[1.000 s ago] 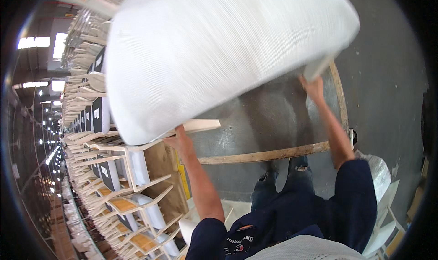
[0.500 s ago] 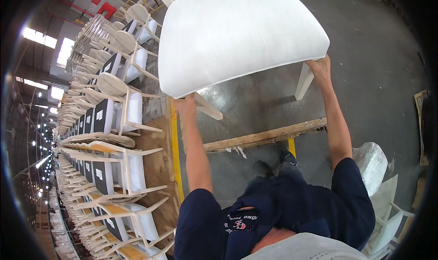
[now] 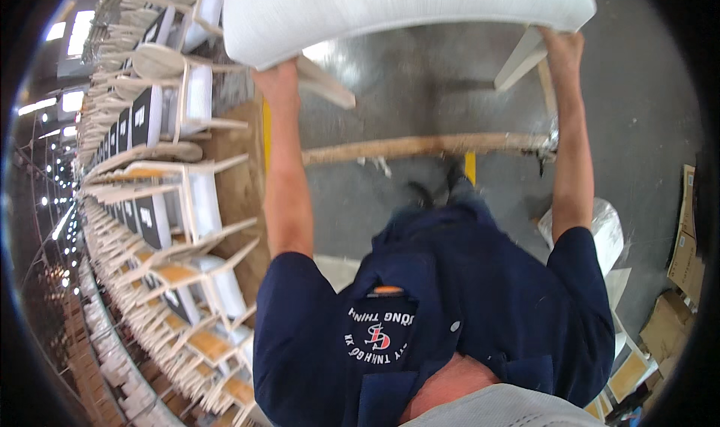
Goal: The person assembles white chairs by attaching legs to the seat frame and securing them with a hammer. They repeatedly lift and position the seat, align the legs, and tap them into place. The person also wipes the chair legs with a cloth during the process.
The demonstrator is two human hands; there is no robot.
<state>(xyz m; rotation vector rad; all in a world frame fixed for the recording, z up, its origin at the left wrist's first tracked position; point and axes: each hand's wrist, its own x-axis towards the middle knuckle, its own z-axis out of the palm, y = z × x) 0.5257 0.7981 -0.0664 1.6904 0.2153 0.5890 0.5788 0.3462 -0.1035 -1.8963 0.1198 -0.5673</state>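
Holding a white-padded chair (image 3: 409, 7) by both near corners

The chair hangs level, or nearly so, between two straight arms, over the near part of a wood-edged grey platform (image 3: 427, 146). Its left leg (image 3: 327, 83) and right leg (image 3: 520, 61) reach down on the far side of the platform's near edge; whether their tips touch the surface, I cannot tell. The rest of the chair runs out of view at the top.

Done well, this hold shares the weight evenly: both hands at one height, fingers under the firm frame rather than digging into the pale cover, and both legs clear of the wooden edge.

The left hand (image 3: 279, 80) is partly closed, curled round the seat's near left corner just beside the left leg, its fingertips hidden beneath. The right hand (image 3: 562, 48) is also partly closed, gripping the near right corner from below, close against the top of the right leg; how far its fingers wrap is hidden too. Off the platform's left edge stand rows of chairs (image 3: 199, 194); beyond its near right corner sits a plastic-wrapped bundle (image 3: 606, 236)
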